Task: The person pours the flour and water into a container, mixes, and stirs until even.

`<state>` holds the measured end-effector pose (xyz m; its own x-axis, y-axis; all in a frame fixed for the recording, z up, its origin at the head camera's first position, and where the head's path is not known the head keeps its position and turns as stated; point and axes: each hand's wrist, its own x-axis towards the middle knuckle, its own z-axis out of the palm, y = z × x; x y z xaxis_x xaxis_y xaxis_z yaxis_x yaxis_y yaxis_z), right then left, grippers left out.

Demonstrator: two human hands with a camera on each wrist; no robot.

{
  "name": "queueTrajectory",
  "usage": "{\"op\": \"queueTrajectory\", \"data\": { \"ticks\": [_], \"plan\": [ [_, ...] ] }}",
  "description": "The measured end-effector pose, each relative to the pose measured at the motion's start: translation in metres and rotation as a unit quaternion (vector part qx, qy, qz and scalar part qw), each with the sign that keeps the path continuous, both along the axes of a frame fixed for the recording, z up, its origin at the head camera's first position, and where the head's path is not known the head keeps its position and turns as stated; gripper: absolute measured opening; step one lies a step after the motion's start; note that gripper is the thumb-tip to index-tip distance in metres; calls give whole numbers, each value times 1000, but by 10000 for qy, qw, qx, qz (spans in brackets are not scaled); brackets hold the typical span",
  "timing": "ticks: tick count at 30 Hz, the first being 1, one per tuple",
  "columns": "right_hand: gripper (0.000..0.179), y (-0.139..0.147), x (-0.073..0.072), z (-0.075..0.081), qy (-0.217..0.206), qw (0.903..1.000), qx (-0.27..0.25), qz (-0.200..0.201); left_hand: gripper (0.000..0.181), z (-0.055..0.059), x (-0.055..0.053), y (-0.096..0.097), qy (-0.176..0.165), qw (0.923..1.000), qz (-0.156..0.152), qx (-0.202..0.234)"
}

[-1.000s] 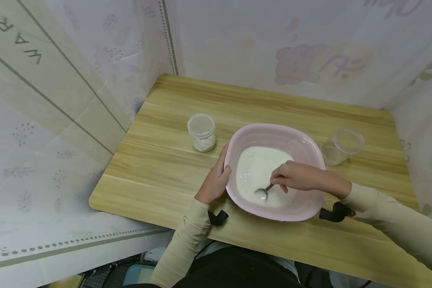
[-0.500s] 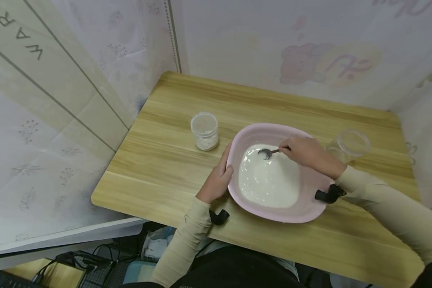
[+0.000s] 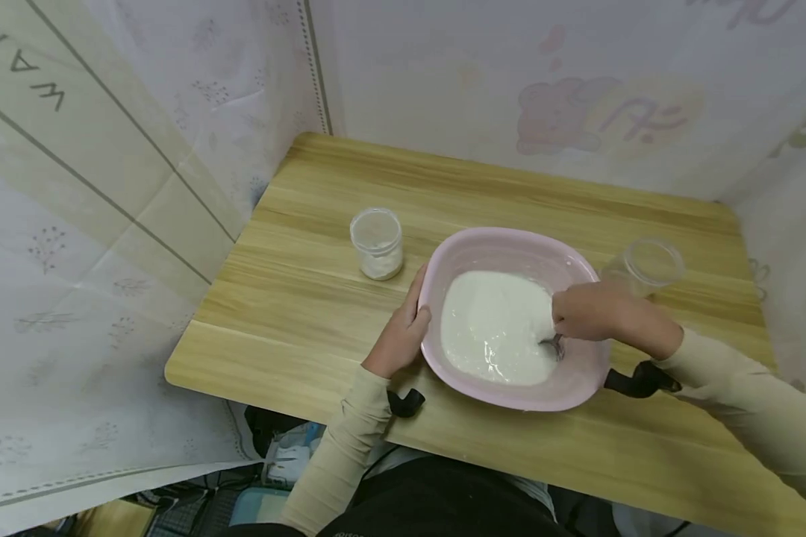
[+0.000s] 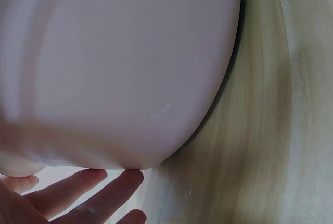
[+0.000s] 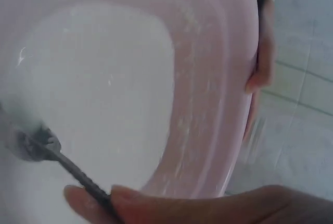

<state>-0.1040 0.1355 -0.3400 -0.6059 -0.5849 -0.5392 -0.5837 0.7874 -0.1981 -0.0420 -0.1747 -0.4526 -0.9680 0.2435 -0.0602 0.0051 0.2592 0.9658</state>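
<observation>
A pink plastic basin (image 3: 497,250) holds white, milky liquid (image 3: 493,321). My left hand (image 3: 399,335) holds the basin's left side, thumb at the rim; in the left wrist view its fingertips (image 4: 134,176) touch the outer wall below. Over the basin's right part, my right hand (image 3: 584,312) pinches the handle of a metal spoon (image 5: 78,174) between thumb and fingers. The spoon's bowl (image 3: 554,347) is at the liquid's right edge near the inner wall, blurred in the right wrist view.
A clear jar with white contents (image 3: 377,245) stands left of the basin. Another clear jar (image 3: 648,265) stands behind my right wrist, partly hidden. The wooden table (image 3: 282,298) meets patterned curtains (image 3: 443,82) at the back and sides.
The spoon has gone round the liquid, from the front middle to the back, then to the right side, with my right hand. My left hand stays at the basin's left side.
</observation>
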Motion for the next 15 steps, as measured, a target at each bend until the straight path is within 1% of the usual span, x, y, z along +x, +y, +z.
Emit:
{"op": "queueTrajectory", "data": {
  "ticks": [2,3,5,7,9,11,12,15],
  "plan": [
    [21,-8,3,-4,-641,9975,-306,-57,69,0,0,-1,2,10000,22,-12],
    [22,-12,4,-6,-871,9952,-442,-69,69,0,0,-1,3,10000,32,-25],
    [24,-20,6,-12,-1255,9892,-738,-164,69,-1,1,-1,7,10000,38,-37],
    [26,-29,8,-16,-1455,9843,-973,-232,69,-2,1,-1,19,10000,14,-32],
    [26,-39,9,-20,-1446,9827,-1139,-197,68,-3,1,-1,16,10000,-21,-22],
    [26,-48,9,-22,-1336,9835,-1211,-155,67,-3,1,0,35,10000,-54,6],
    [25,-53,9,-24,-1256,9841,-1246,-129,68,-3,1,1,40,10000,-53,14],
    [25,-65,6,-29,-824,9877,-1327,31,68,-2,0,2,102,9999,-59,7]
  ]
}}
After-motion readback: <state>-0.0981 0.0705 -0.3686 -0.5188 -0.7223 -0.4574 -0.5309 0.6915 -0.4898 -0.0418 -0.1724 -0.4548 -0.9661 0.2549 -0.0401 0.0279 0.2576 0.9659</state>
